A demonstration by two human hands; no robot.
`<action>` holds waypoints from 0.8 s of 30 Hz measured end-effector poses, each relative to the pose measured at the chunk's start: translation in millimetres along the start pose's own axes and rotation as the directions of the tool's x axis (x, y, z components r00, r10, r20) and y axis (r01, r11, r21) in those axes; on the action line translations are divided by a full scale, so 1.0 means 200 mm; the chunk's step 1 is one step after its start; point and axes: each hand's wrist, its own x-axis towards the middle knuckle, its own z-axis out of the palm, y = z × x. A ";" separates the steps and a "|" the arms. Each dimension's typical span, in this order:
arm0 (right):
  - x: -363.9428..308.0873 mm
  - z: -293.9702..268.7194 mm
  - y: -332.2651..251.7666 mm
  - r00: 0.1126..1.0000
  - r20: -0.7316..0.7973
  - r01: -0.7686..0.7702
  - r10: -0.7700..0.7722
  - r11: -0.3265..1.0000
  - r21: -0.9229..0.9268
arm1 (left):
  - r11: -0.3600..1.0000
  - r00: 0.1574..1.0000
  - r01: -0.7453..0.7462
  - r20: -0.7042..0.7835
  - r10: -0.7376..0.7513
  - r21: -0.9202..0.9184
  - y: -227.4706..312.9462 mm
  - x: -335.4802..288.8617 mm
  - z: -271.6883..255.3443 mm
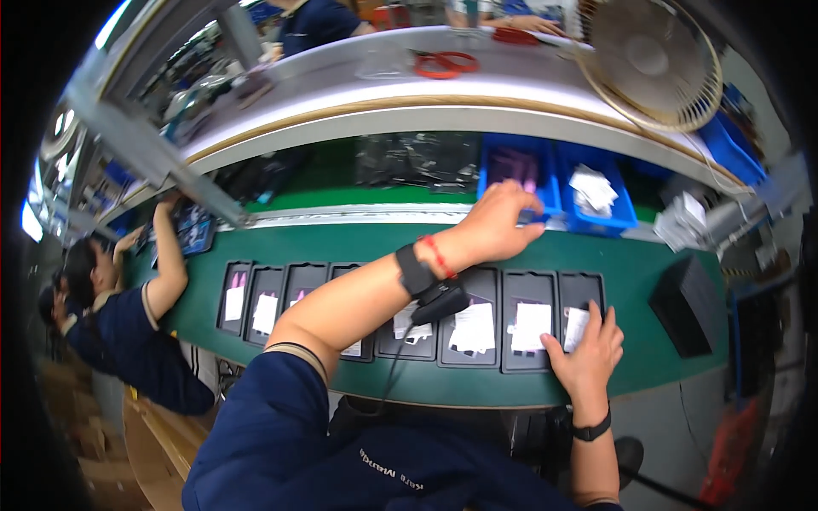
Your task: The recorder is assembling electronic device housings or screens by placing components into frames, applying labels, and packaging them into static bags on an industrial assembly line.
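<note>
My left hand (498,223) reaches across the table to the near edge of a blue bin (552,183) with pink items (514,162) inside. Its thumb stands apart from the fingers, and the fingertips are partly hidden and blurred; I see nothing held. My right hand (588,356) is open, fingers spread, over the rightmost black tray (582,285), beside a white paper slip (576,327). Several such trays stand in a row, most showing white papers and some pink pieces. My left forearm covers part of the row. The neighbouring tray (527,285) holds a white paper (532,327).
Another blue bin (609,226) holds white packets (592,189). A black box-like stand (684,307) is at the table's right. Above runs a shelf with red-handled scissors (446,65) and a fan (652,60). A co-worker (141,341) sits at the left; others are behind the shelf.
</note>
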 end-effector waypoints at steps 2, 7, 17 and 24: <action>-0.02 0.03 -0.03 1.000 -0.002 0.031 -0.031 0.999 0.011 | 0.990 0.997 0.021 0.072 -0.031 0.137 -0.07 -0.13 -0.19; -0.04 0.07 -0.21 0.999 0.025 0.027 -0.029 0.999 0.045 | 0.795 0.935 0.296 0.008 -0.354 0.530 -0.63 -0.27 -0.61; -0.06 -0.11 -0.42 0.968 -0.056 0.251 -0.246 0.958 0.136 | 0.794 0.846 0.370 0.178 -0.503 0.483 -0.95 -0.18 -0.73; 0.31 -0.16 -0.86 0.746 0.001 0.629 -0.666 0.705 0.328 | 0.850 0.926 0.296 0.088 -0.367 0.437 -1.09 -0.45 -0.92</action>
